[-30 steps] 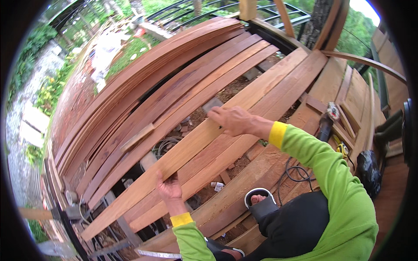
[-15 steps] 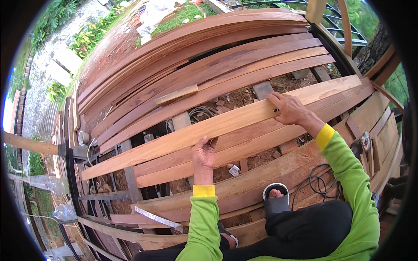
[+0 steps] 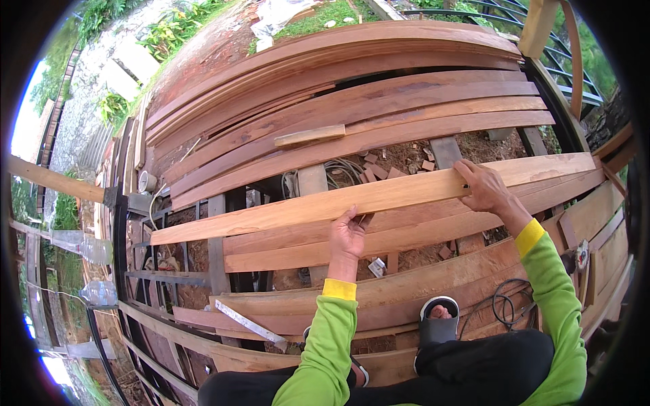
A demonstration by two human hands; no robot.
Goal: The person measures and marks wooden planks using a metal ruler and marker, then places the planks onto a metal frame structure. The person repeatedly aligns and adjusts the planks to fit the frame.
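A long, pale-orange wooden plank [image 3: 284, 214] lies across the middle, over the open frame. My right hand [image 3: 485, 189] is closed on it toward its right part, thumb and fingers at its upper edge. My left hand [image 3: 347, 237] holds its lower edge near the middle, fingers curled beneath. Just below the plank are redder boards [image 3: 291, 254], side by side on grey joists [image 3: 218, 203].
Stacked red-brown boards [image 3: 325, 51] fill the back. A short offcut [image 3: 309, 135] rests on them. A white metal bar [image 3: 247, 320] lies front left, a black cable [image 3: 504, 304] front right, near a power tool [image 3: 581, 254]. Metal framing [image 3: 119, 250] and a post [image 3: 542, 27] border the deck.
My view has swung round, so the boards now run more level across the picture and sit farther right. Both hands keep hold of the same plank.
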